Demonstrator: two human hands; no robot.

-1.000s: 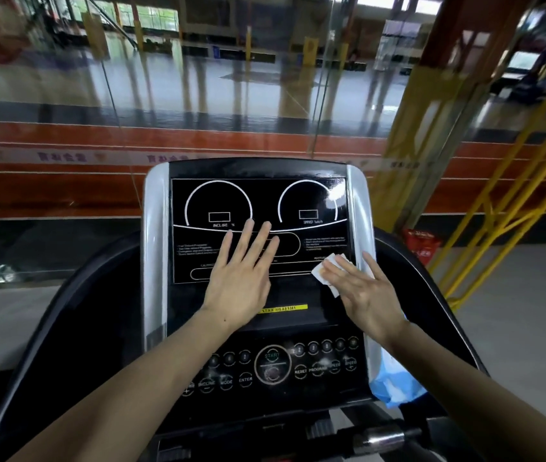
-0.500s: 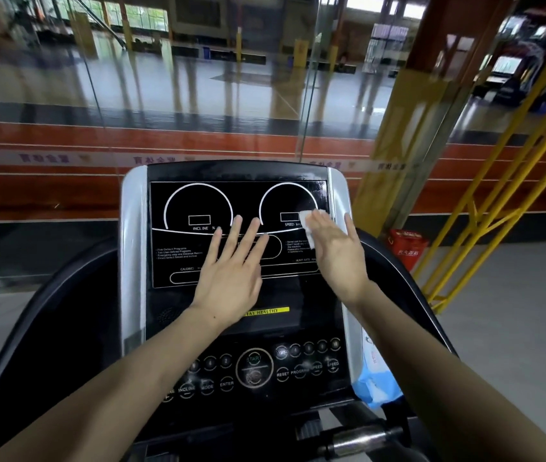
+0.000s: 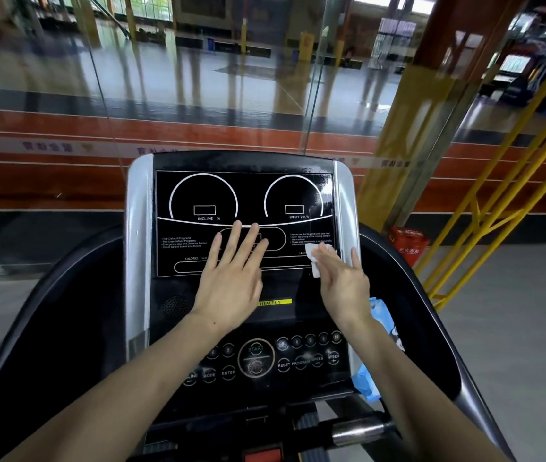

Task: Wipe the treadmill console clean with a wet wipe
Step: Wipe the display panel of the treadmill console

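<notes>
The treadmill console (image 3: 198, 195) fills the middle of the head view: a black display panel with two white dial arcs, silver side strips and a button panel (image 3: 258, 360) below. My left hand (image 3: 231, 278) lies flat on the display's centre, fingers spread, holding nothing. My right hand (image 3: 341, 281) presses a small white wet wipe (image 3: 314, 258) against the display's lower right corner; most of the wipe is hidden under the fingers.
A blue wipe packet (image 3: 370, 378) sits in the console's right side pocket. Black curved handrails (image 3: 58, 311) flank the console. A chrome bar (image 3: 355, 431) runs below. Glass wall ahead; yellow steel frame (image 3: 498, 201) and a red box (image 3: 408, 243) at right.
My right hand with the wipe went up to the speed dial, then came back down to the display's lower right corner. My left hand stayed flat on the panel.
</notes>
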